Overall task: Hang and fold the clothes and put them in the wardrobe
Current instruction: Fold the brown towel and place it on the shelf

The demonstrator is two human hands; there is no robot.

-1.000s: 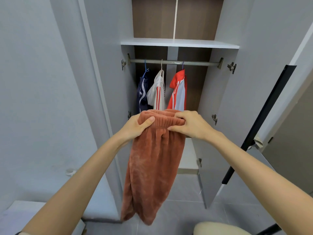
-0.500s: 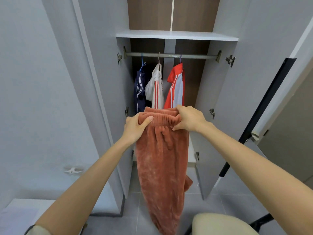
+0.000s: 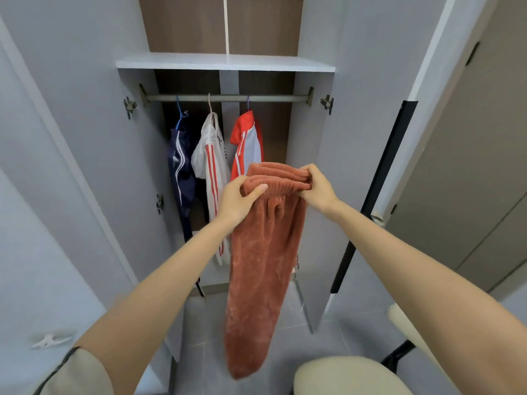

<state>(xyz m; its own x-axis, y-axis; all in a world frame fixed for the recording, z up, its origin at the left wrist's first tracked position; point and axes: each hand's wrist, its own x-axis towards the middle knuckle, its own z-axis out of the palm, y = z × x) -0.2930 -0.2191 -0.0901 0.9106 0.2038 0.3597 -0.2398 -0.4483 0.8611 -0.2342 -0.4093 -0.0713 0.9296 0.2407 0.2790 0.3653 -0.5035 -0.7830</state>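
Grey wardrobe (image 3: 94, 143), doors wide open, straight beyond both grips. Rust trousers (image 3: 262, 266) held up before the opening, waistband bunched between the grips, legs dangling below. Cream chair (image 3: 350, 377) under the right grip. On the rail (image 3: 228, 97) behind the grips: navy top (image 3: 179, 172), white top (image 3: 209, 155), red jacket (image 3: 246, 143). Left grip (image 3: 236, 201) clamped on the waistband's left end, thumb on top; right grip (image 3: 316, 186) pinching its right end.

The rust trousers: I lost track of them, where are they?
Head view, centre: the trousers hang from their waistband, gripped by the left hand and right hand, in front of the red-and-white jacket on the rail.
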